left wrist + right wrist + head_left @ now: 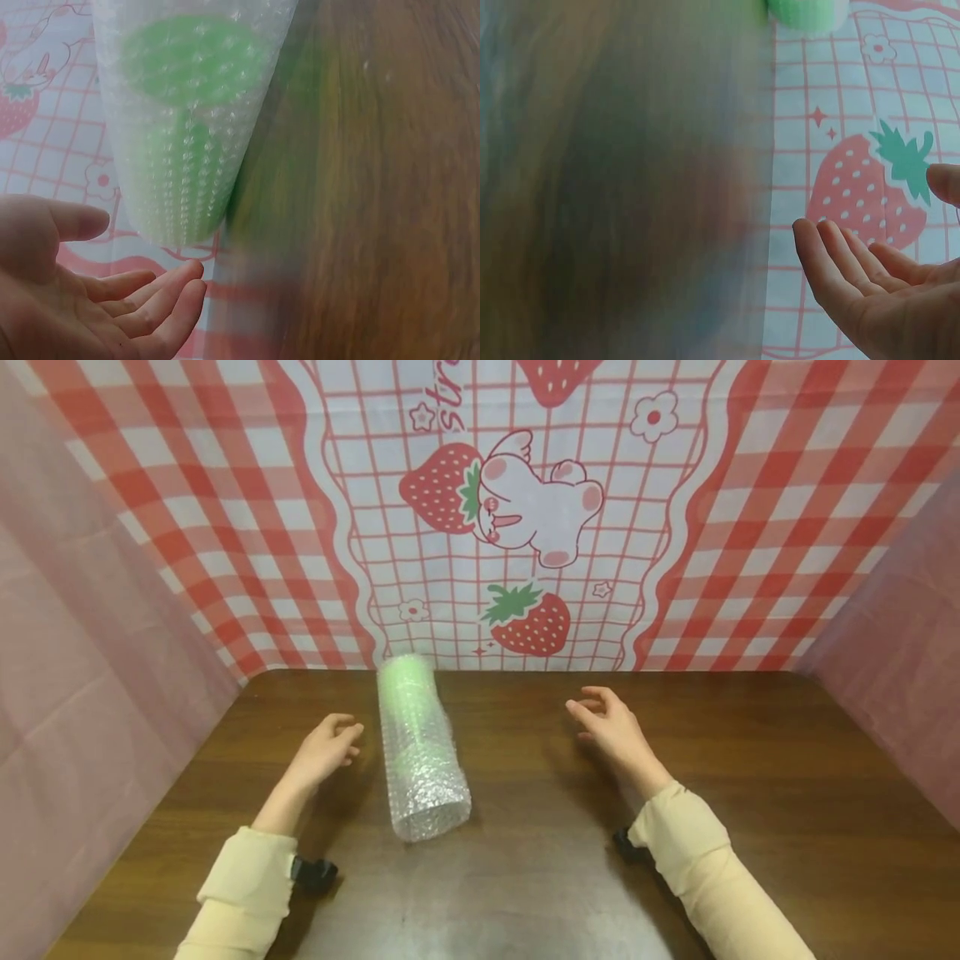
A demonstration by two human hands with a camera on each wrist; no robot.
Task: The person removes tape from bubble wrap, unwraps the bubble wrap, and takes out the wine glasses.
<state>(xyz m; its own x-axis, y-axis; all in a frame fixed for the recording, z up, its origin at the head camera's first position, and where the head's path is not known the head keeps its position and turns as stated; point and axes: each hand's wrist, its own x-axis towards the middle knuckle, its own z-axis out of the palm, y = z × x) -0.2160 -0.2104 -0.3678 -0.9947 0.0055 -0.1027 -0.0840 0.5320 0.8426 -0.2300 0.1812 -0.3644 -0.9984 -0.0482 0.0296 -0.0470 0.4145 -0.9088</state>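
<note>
A: In the head view, a strawberry-printed cloth (720, 535) is hung behind a brown table (540, 868). Where is the bundle placed?

B: The green bubble-wrapped bundle (422, 747) is laid on its side, just right of the left hand (328, 750) and further off leftward from the right hand (611, 727). By its lying so, rolling is perhaps not fully prevented.

A: Is it held?

B: By neither hand. In the left wrist view, the left palm is seen beside the bundle, thumb and fingers loosely parted, nothing grasped. Through the bubbles, a green round shape is seen; what is wrapped cannot be told. The wrap is probably meant as protection against knocks.

A: And in the right wrist view?

B: The right hand is relaxed too, its thumb well apart from the slightly bent fingers, nothing being held. Only the bundle's green end is shown, at the top edge. Perhaps the hands are spread so that both its sides are left free.
</note>
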